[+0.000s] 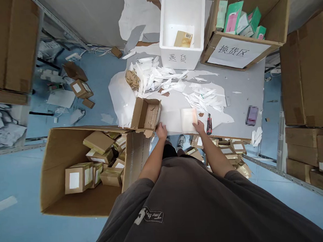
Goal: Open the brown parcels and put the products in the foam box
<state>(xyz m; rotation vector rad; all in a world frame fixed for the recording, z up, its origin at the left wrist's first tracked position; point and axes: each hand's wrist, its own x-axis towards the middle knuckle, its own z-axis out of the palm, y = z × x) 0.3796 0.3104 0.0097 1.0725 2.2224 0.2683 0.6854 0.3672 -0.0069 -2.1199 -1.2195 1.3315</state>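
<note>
Near the table's front edge, my right hand (198,126) grips the right side of a pale, flat box (187,121). My left hand (161,129) is at the lower right corner of an opened brown carton (151,115); its fingers are curled, and what they hold is too small to make out. White paper (171,121) lies between the two hands. A red and black cutter (209,124) rests just right of my right hand. Beyond the hands is a pile of torn white paper strips (150,76) with crumpled brown paper (132,80).
At the table's back stand a white foam box (183,55) and a carton of green and pink boxes (236,52). A phone-like object (251,115) lies right. A large carton of parcels (51,171) stands left; more parcels (229,151) sit below the table edge.
</note>
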